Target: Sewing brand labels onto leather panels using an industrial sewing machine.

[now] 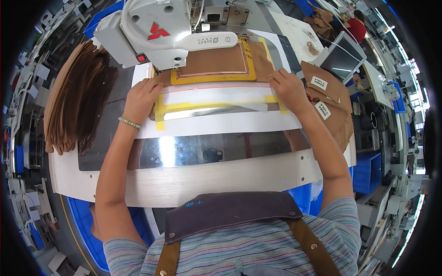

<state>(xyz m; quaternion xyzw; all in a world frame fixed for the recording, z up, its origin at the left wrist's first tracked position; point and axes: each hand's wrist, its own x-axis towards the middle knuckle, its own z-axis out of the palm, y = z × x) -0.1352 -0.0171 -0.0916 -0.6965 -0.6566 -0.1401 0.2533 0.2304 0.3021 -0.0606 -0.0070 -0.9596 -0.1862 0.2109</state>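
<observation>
Left hand (142, 97): turned palm down, with the fingers curled forward and drawn together.
Right hand (289, 88): set well apart from the left grip, roughly level with it; its fingers are bent inward toward that grip.
Thumb contact: not clearly shown at either grip.
Left wrist (130, 118): held nearly straight, just behind the left grip.
Right wrist (302, 109): placed just behind and outside the right grip.
Left forearm (116, 158): bared, slanted back and outward from its grip.
Right forearm (325, 142): bared, angled outward likewise.
Elbows: bent, positioned farthest behind the grips.
</observation>
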